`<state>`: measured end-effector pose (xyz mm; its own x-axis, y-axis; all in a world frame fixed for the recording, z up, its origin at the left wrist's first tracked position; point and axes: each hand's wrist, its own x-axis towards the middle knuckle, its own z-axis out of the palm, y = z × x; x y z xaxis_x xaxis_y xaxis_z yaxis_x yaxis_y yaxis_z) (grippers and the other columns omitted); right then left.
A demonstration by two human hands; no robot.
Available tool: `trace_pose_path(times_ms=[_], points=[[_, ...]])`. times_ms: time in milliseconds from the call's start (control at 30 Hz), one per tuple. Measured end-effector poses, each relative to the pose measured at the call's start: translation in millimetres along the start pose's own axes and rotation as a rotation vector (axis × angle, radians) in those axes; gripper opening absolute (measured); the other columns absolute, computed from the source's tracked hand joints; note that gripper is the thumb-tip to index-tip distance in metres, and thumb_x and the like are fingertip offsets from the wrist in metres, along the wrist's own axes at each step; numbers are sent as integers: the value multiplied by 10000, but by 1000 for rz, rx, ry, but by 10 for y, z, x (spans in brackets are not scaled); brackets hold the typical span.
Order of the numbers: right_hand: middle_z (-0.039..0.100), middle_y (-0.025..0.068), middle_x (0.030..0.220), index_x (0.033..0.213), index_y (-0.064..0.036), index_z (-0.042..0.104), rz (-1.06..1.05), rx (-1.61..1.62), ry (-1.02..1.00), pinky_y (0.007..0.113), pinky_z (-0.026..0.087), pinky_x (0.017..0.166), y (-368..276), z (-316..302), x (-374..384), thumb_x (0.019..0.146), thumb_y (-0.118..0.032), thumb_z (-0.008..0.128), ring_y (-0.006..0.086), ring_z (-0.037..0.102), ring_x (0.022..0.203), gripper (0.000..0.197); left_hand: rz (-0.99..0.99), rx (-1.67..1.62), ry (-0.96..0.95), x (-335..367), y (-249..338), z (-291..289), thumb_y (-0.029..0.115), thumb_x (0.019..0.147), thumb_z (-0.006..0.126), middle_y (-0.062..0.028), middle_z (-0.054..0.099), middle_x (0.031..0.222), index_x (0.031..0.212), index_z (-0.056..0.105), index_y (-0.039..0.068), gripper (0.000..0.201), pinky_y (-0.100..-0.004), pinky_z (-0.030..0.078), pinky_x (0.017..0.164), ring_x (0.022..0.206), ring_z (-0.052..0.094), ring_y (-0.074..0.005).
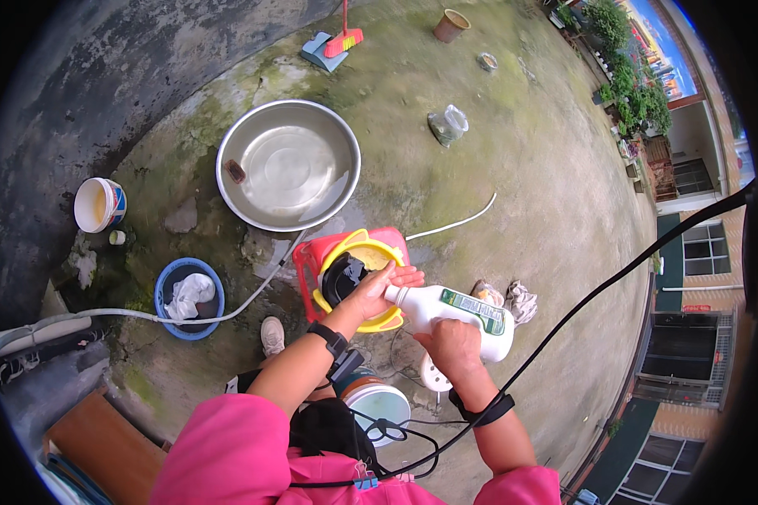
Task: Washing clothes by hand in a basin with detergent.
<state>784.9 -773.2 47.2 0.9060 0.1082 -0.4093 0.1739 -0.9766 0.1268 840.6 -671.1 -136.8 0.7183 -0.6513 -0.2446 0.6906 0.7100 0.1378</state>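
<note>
My right hand (455, 347) grips a large white plastic bottle (502, 335) with a green and white label. The bottle lies tilted on its side, its uncapped mouth close to my left palm. My left hand (374, 293) is open, fingers stretched out to the right, held over a yellow basin (365, 238). In that basin is a black, wet-looking item (342, 278), partly hidden by my left hand. A red plastic stool (310, 259) holds the basin up. Whether any liquid is leaving the bottle I cannot make out.
A big metal basin (290, 164) with a small brown block stands ahead. At left are a blue basin (162, 290) with white cloth, a white bucket (89, 204) and a grey hose (248, 305). Another bucket (381, 408) is near me. A black cable (602, 286) crosses the right side.
</note>
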Motion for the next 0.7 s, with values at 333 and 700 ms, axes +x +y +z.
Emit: trace_pose_path(times_ms=[333,700], points=[[593,103,571,653,-63,633,-30,-49,76,347,454,488,43,-309,-258,673,-400,656,255,587,520,339,-179,49,-143,-193,123,164,404,897,372,-125,493,1198,1137,497,4,483,-356,394,910,1070,493,-231],[584,98,549,639,-73,641,-108,-148,-5,344,455,476,-7,-350,-96,661,-388,670,252,585,496,318,-118,-23,-82,-147,45,153,432,901,334,-110,413,1288,1230,399,25,527,-418,391,868,1131,434,-234]])
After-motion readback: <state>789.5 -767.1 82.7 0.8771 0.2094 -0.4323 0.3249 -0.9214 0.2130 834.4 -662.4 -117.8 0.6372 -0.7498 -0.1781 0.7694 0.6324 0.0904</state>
